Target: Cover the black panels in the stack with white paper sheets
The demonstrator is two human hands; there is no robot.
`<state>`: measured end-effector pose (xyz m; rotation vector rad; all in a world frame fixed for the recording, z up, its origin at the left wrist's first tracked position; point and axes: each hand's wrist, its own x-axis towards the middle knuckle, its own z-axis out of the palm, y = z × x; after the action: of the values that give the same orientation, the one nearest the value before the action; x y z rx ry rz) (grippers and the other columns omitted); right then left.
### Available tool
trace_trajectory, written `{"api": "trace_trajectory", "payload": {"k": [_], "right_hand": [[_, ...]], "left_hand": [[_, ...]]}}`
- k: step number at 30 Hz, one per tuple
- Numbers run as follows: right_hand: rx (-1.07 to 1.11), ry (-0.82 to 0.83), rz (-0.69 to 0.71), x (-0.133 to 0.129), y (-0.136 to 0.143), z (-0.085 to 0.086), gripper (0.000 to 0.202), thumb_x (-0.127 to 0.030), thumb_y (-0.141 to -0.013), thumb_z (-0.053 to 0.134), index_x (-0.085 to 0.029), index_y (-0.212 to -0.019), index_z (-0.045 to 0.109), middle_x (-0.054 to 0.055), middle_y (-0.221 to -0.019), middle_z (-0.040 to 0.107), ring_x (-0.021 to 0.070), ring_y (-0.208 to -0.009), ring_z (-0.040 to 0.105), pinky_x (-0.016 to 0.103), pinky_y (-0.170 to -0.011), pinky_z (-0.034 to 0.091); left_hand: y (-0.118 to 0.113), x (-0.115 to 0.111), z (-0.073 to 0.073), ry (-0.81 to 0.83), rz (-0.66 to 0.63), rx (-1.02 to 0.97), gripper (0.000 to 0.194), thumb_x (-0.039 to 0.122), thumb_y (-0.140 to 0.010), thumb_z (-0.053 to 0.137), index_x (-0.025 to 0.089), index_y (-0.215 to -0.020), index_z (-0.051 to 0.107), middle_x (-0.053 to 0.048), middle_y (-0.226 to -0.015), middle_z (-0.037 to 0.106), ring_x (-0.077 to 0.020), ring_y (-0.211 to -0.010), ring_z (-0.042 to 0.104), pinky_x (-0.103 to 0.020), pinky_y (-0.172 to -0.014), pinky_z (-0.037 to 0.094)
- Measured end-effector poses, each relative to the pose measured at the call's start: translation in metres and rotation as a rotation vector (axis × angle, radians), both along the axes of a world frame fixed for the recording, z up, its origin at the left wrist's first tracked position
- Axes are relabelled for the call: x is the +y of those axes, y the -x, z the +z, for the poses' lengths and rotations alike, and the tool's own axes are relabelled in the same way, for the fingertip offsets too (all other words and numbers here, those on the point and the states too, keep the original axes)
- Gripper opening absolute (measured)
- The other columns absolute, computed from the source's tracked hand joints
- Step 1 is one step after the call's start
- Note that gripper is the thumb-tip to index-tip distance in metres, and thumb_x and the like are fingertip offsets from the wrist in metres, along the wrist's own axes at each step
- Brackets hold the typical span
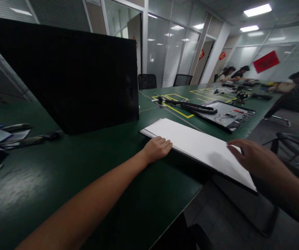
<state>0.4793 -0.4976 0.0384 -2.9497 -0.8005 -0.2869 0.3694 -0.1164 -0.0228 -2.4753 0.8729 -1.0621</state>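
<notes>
A flat panel with a white sheet-like top [196,142] and a dark underside extends past the edge of the green table [100,152]. My left hand [157,149] is wrapped round its near left edge, fingers curled over the top. Over the panel's right end, my right hand [253,156] has its thumb and fingers apart, close to the far right edge. Whether its fingertips touch the panel cannot be made out. A large black screen-like panel [74,80] stands upright on the table to the left.
Black cables [191,106] lie behind the white panel, beside a tray [227,114] with small parts. Tools and cloths [6,137] are at the far left. People [232,73] sit at the far end; an office chair [295,144] stands at the right.
</notes>
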Motion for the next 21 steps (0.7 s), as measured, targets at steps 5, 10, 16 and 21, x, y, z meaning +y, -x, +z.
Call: {"api": "trace_trajectory", "payload": {"k": [5,10,16,21], "right_hand": [[0.398,-0.032,0.485,0.094,-0.015,-0.015,0.071,-0.065,-0.099,0.035,-0.028,-0.16,0.036,0.004,-0.168,0.025,0.029,-0.155,0.023,0.05,-0.127,0.022],[0.457,0.001,0.459,0.129,-0.037,-0.03,0.068,-0.062,-0.102,0.029,-0.03,-0.162,0.033,0.006,-0.169,0.021,0.0338,-0.156,0.014,0.062,-0.124,0.017],[0.501,0.038,0.464,0.132,-0.032,-0.029,0.074,-0.071,-0.099,0.031,-0.036,-0.164,0.024,0.003,-0.17,0.011,0.0357,-0.156,0.005,0.069,-0.121,0.008],[0.492,0.035,0.445,0.135,-0.029,-0.028,0.074,-0.07,-0.1,0.027,-0.034,-0.165,0.023,0.003,-0.17,0.009,0.0357,-0.156,0.004,0.069,-0.122,0.006]], "left_hand": [[-0.026,-0.01,-0.004,0.0,0.048,-0.005,0.027,0.011,-0.104,0.048,0.005,-0.124,0.066,-0.019,-0.127,0.071,-0.0263,-0.121,0.067,-0.043,-0.104,0.049],[-0.025,-0.01,0.001,-0.003,0.069,-0.013,0.033,0.018,-0.107,0.044,0.01,-0.135,0.059,-0.016,-0.139,0.065,-0.0281,-0.131,0.06,-0.044,-0.106,0.045],[-0.02,-0.003,0.011,0.022,0.104,0.03,0.03,0.011,-0.105,0.038,0.015,-0.099,0.067,-0.01,-0.099,0.073,-0.0227,-0.091,0.067,-0.035,-0.076,0.046],[-0.028,-0.002,0.008,0.032,0.082,0.057,0.03,0.01,-0.105,0.039,0.013,-0.093,0.067,-0.011,-0.093,0.073,-0.022,-0.089,0.065,-0.035,-0.076,0.044]]}}
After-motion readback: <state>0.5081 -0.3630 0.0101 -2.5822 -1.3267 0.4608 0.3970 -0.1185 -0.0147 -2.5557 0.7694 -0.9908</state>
